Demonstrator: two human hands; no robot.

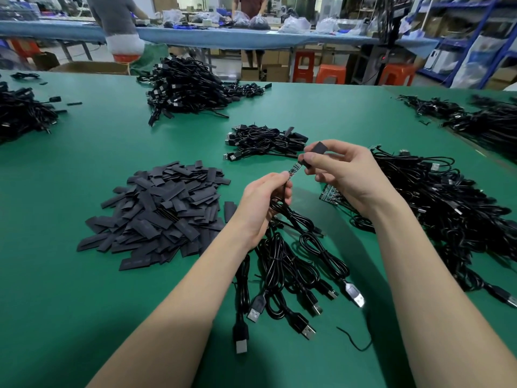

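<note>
My left hand (pixel 264 204) grips a bundle of black USB cables (pixel 293 264) above the green table, pinching one cable just behind its small circuit board (pixel 293 170). The board points up and to the right. My right hand (pixel 345 175) pinches a short black sleeve (pixel 314 154) whose lower end sits over the board's tip. The cables' USB plugs (pixel 355 294) lie spread on the table below my wrists.
A heap of flat black sleeves (pixel 156 211) lies left of my hands. Cable piles sit behind (pixel 263 141), at the right (pixel 447 203), far back (pixel 184 88) and at the left edge (pixel 22 113). People stand at a blue table (pixel 223 32) beyond.
</note>
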